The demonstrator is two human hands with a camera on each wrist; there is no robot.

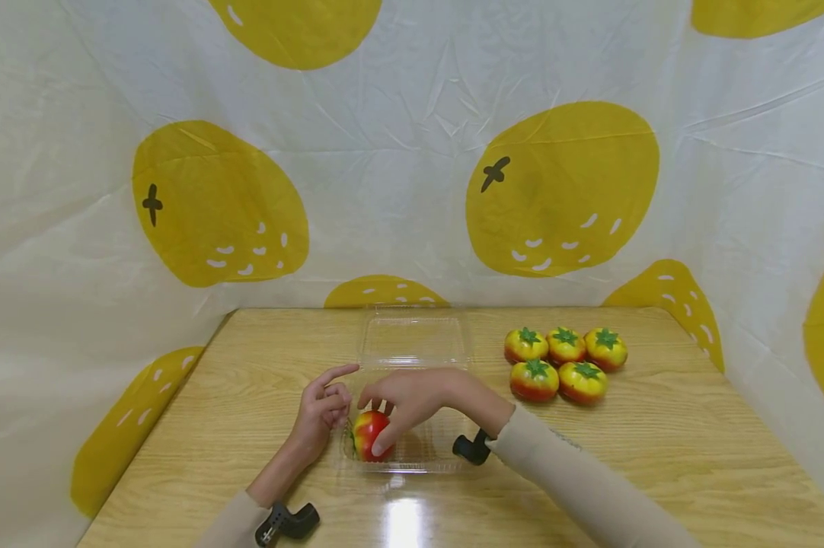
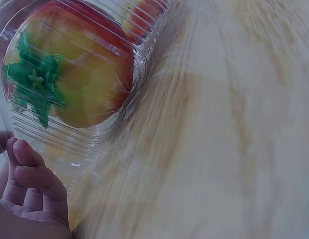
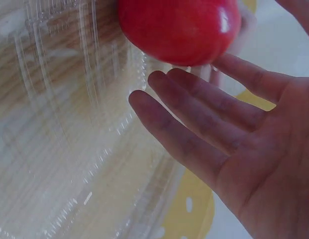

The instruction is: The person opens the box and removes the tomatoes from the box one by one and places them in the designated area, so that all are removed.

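A clear plastic clamshell container point(image 1: 426, 466) lies on the table with its lid point(image 1: 415, 339) folded back. In its left part sits a red-and-yellow artificial tomato point(image 1: 368, 435), its green leafy top point(image 2: 37, 77) turned toward the left wall. My right hand point(image 1: 412, 396) reaches over the container and holds this tomato, thumb in front and fingers behind. From the right wrist view, the index fingertip meets the red skin, while the other fingers stretch out below it. At the container's left rim, my left hand point(image 1: 323, 411) grips the edge with curled fingers; its index finger points toward the lid.
Several more artificial tomatoes point(image 1: 535, 380) stand in two rows on the right of the wooden table point(image 1: 659, 464). A white curtain point(image 1: 391, 198) with large yellow fruit prints hangs behind and along both sides.
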